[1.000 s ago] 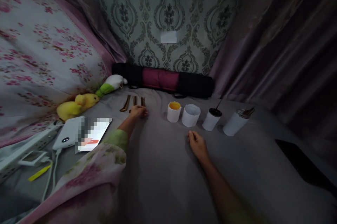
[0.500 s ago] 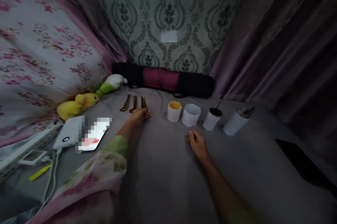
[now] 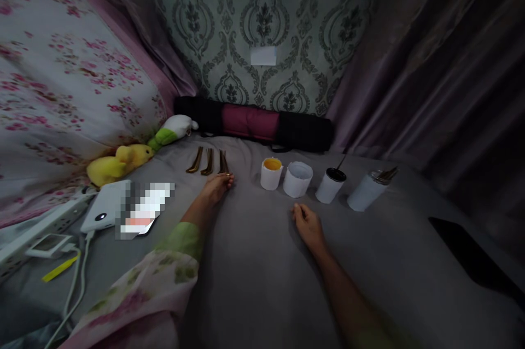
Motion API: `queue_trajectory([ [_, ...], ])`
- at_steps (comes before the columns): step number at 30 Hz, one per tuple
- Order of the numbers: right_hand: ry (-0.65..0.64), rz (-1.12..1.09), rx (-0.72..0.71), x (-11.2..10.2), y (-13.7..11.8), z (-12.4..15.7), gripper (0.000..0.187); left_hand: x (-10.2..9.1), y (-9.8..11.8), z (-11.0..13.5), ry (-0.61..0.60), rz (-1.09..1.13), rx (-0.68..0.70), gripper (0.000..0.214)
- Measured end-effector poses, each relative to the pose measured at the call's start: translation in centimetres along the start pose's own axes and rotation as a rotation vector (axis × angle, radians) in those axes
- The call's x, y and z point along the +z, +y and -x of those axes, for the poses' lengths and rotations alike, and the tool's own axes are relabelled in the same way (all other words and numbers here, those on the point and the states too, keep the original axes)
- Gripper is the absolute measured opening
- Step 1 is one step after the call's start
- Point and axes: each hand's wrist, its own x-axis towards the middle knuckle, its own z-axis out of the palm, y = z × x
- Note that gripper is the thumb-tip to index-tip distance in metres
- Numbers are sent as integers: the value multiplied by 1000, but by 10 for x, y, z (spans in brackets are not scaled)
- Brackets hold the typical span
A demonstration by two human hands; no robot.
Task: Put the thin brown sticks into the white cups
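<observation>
My left hand is closed just in front of the rightmost of three bundles of thin, gold-brown pieces. A small gold glint shows at its fingertips, and the hand hides the near end of that bundle. The middle bundle and the left bundle lie beside it, each bent at the near end. My right hand rests on the grey sheet with its fingers curled in, and nothing shows in them. It is nearest to a wide white cup. Left of that stands a white cup with an orange-yellow inside.
Further right are a white container with a dark inside and thin stick, and a leaning pale jar holding brown sticks. A phone, power bank, power strip and plush toys lie left. A long black-and-maroon bag lines the wall.
My left hand has turned slightly, and a gold glint now shows at its fingertips. My right hand and the containers have stayed in place.
</observation>
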Motion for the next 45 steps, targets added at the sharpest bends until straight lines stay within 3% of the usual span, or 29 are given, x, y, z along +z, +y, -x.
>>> queue_trajectory([
  [9, 2, -8, 5, 2, 3, 0, 43, 5, -13, 22, -1, 100, 2, 15],
  [31, -5, -11, 4, 2, 2, 1, 43, 49, -44, 81, -76, 187, -97, 16],
  [39, 3, -22, 12, 3, 2, 0, 41, 64, -51, 101, -121, 161, -41, 17],
  [45, 1, -46, 15, 2, 1, 0, 41, 68, -62, 108, -151, 99, 36, 29],
])
